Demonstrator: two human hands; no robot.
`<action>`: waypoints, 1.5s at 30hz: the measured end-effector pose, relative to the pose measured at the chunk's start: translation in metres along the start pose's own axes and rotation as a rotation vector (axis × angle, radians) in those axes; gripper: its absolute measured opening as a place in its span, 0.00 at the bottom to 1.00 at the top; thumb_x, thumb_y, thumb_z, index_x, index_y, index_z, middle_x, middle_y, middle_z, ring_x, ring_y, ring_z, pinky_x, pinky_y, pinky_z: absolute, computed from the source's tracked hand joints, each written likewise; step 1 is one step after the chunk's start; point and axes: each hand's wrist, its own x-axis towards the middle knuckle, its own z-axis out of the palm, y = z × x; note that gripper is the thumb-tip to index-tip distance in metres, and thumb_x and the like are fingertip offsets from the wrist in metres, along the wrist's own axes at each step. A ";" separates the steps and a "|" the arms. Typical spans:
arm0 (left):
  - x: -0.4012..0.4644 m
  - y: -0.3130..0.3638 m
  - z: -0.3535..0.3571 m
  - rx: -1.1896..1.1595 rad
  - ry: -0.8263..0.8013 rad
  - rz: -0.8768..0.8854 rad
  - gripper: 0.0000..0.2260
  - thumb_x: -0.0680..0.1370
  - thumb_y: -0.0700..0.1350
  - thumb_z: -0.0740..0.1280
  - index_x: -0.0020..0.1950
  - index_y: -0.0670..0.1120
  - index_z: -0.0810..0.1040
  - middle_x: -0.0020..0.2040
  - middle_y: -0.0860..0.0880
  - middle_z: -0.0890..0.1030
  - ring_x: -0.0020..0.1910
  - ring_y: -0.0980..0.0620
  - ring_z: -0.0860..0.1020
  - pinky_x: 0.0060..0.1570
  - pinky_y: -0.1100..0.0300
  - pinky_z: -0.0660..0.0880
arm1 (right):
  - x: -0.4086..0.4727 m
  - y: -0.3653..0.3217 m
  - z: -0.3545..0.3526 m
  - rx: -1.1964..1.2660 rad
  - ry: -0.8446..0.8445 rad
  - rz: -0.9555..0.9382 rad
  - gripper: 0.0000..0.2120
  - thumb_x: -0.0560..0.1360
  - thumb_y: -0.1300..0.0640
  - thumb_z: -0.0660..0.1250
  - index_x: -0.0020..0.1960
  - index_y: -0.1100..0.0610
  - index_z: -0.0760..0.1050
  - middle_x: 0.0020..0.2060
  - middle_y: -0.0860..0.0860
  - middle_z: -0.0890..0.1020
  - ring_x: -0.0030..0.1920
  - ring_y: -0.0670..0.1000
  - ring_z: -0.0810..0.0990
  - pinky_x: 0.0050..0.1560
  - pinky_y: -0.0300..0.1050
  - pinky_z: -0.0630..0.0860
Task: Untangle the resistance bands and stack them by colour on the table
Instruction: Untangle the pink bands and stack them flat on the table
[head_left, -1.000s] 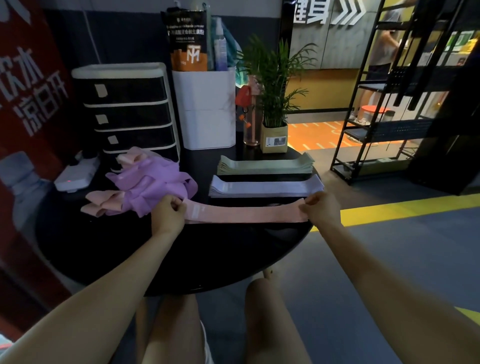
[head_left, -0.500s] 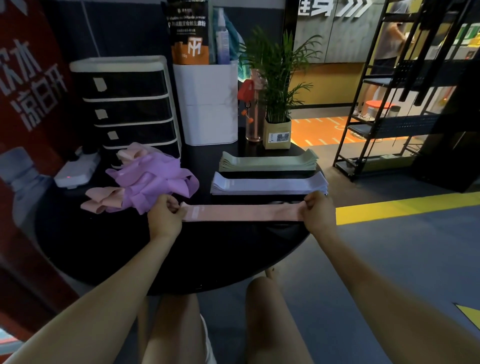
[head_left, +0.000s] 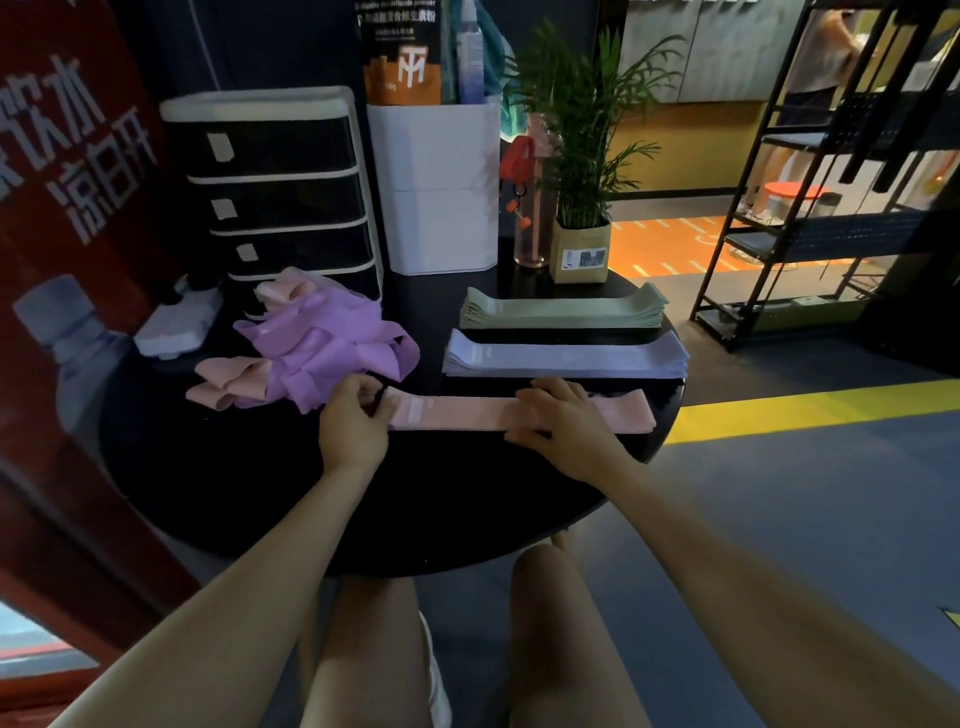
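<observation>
Biggest thing in view is the red banner down the left side with big white Chinese characters on it and a water bottle printed lower down; I can't read it all, since it's cut off at the edge. Off to the right there's a black metal rack, a grey floor with a yellow stripe and an orange patch further back.

The round black table carries everything else. At the back sits a black drawer unit with white trim and small white labels too tiny to read. Next to it is a white bin with a dark pouch sticking out, orange lower panel with a white "TM"-looking logo and Chinese text along the top, plus a spray bottle. Then a pinkish drink bottle and a potted plant in a tan box pot with a label I can't make out. A white power strip sits on the left.

Bands: a tangled purple and pink pile on the left, a neat green stack at the back, a lavender stack in front of it, and one pink band laid flat nearest the edge, small white label near its left end.

Left hand is curled, pinching the pink band's left end. Right hand lies flat on it with fingers spread, pressing it down toward the right.
</observation>
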 end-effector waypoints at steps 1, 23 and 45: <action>0.000 -0.001 0.000 0.011 -0.015 0.006 0.08 0.75 0.39 0.68 0.53 0.40 0.77 0.52 0.44 0.80 0.51 0.47 0.76 0.51 0.60 0.69 | 0.000 0.001 0.001 0.001 -0.001 0.002 0.27 0.74 0.43 0.65 0.69 0.53 0.67 0.69 0.52 0.67 0.68 0.57 0.63 0.68 0.49 0.60; 0.000 0.000 0.002 0.053 -0.065 0.061 0.09 0.78 0.41 0.63 0.57 0.44 0.77 0.54 0.47 0.80 0.49 0.53 0.74 0.51 0.61 0.68 | 0.002 -0.007 0.004 -0.012 0.075 -0.024 0.16 0.77 0.46 0.61 0.62 0.51 0.75 0.60 0.51 0.75 0.60 0.56 0.71 0.62 0.51 0.68; 0.076 -0.050 -0.124 0.413 0.073 0.052 0.19 0.72 0.33 0.65 0.63 0.43 0.75 0.61 0.41 0.72 0.60 0.42 0.71 0.54 0.57 0.67 | 0.134 -0.162 0.043 0.189 -0.117 -0.335 0.15 0.77 0.53 0.63 0.62 0.57 0.75 0.57 0.57 0.75 0.57 0.56 0.74 0.58 0.50 0.70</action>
